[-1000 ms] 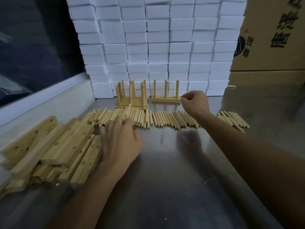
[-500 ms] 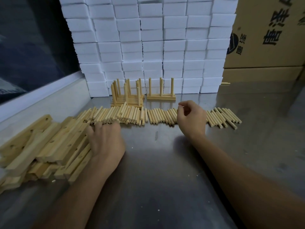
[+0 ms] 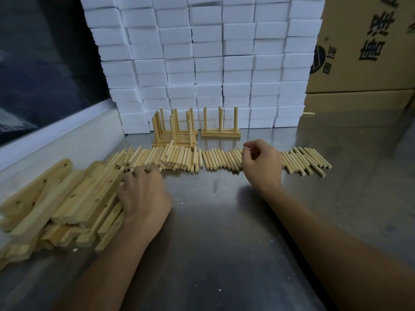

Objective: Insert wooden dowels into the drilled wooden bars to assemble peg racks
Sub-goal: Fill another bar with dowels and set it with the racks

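A pile of drilled wooden bars (image 3: 74, 198) lies at the left of the steel table. A long row of loose dowels (image 3: 215, 159) runs across the middle. My left hand (image 3: 143, 194) lies palm down on the right edge of the bar pile, fingertips at the near ends of the dowels. Over the dowel row hovers my right hand (image 3: 261, 163), fingers curled with thumb and forefinger close together; nothing shows between them. Finished peg racks stand at the back: a stacked group (image 3: 175, 131) and a single rack (image 3: 220, 132).
A wall of white foam blocks (image 3: 208, 59) rises behind the racks. Cardboard boxes (image 3: 363, 52) stand at the back right, with one stray dowel (image 3: 308, 113) at their foot. A white ledge (image 3: 56, 140) borders the table (image 3: 224, 221) on the left.
My right hand drew back from the single rack at the rear to the dowel row. My left hand slid left from the dowels onto the edge of the bar pile.
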